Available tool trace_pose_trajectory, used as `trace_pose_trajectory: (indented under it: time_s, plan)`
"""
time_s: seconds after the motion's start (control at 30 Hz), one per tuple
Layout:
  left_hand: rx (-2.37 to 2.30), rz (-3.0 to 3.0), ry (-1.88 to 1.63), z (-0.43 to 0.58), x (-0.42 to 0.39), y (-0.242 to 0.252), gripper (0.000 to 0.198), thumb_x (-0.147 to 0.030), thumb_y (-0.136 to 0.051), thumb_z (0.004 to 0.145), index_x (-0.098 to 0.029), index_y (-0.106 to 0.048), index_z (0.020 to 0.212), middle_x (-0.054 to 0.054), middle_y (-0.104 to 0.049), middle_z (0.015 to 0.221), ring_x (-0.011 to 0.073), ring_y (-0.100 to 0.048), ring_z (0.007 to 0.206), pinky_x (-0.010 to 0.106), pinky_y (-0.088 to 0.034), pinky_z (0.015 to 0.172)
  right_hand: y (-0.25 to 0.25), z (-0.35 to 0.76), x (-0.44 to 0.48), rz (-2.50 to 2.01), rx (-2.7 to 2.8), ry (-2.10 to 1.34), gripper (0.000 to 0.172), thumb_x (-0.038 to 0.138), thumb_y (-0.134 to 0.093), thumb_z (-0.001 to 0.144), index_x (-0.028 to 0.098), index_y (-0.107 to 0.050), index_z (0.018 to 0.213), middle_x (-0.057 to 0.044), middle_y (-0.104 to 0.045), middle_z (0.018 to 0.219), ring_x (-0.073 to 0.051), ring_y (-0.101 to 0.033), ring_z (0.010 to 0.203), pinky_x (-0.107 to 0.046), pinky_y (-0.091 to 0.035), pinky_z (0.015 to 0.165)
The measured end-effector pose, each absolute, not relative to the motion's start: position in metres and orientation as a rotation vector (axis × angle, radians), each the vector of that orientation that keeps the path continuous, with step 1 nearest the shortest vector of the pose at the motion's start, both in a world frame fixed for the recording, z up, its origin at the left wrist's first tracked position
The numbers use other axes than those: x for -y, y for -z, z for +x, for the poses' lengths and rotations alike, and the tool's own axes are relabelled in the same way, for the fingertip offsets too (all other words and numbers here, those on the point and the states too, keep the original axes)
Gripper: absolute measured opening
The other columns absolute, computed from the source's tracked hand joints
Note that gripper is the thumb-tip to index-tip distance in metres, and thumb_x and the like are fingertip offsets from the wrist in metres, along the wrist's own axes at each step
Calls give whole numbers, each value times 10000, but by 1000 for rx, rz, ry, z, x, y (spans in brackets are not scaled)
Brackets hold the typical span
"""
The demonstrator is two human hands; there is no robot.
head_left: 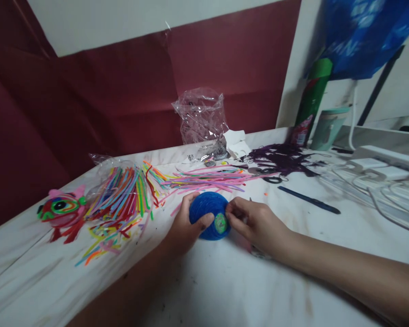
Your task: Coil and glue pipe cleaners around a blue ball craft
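Observation:
A round blue piece (204,206) with a fuzzy, strand-like surface rests in my left hand (184,227), its thumb lying across the front and its fingers around the left side. Near its lower right sits a small green round patch (221,222). My right hand (254,222) pinches at the right edge of the blue piece, beside the patch; what lies between the fingertips is too small to make out. Something pinkish and grey beneath the right hand is partly hidden.
Colourful pipe cleaners (126,190) and cut bits (109,236) lie left, near a colourful animal figure (64,209). Behind are pink strips (211,178) and a clear bag (202,116). To the right are dark purple strands (282,159), a dark flat tool (308,200) and cables (381,204).

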State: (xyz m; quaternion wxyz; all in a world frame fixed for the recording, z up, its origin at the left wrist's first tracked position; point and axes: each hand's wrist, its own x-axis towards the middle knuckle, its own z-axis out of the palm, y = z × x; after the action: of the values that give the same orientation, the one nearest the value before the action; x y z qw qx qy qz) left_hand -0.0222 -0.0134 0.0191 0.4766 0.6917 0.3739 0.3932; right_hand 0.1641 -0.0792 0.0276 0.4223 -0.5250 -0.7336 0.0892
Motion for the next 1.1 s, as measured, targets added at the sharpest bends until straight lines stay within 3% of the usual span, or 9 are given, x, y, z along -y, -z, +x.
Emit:
trace_pose_trajectory:
  time_s: [0.5,0.93,1.1]
  plan:
    - [-1040,1655,-1001,-23,14,-30,593,-403,-785,562,-206,-506,1048,19,-606,901,200,-596,790,291,-442,669,-25,166,84,-1245,1838,-210,103,171,-491,847,207,-562,781,-4,-645,653,-139,-590,555,-231,-459,520]
    - [-1073,1685,-993,-21,16,-28,594,-432,-747,619,-199,-467,1088,39,-587,943,207,-596,816,303,-452,671,-22,165,83,-1261,1921,-126,105,143,-501,832,189,-554,754,5,-600,614,-128,-552,529,-222,-418,516]
    - [-1086,1617,-997,-18,18,-30,588,-503,-728,601,-209,-460,1034,15,-584,866,196,-581,773,305,-444,663,-22,166,82,-1223,1956,-26,105,146,-491,838,186,-538,753,-4,-582,614,-140,-548,531,-231,-410,511]
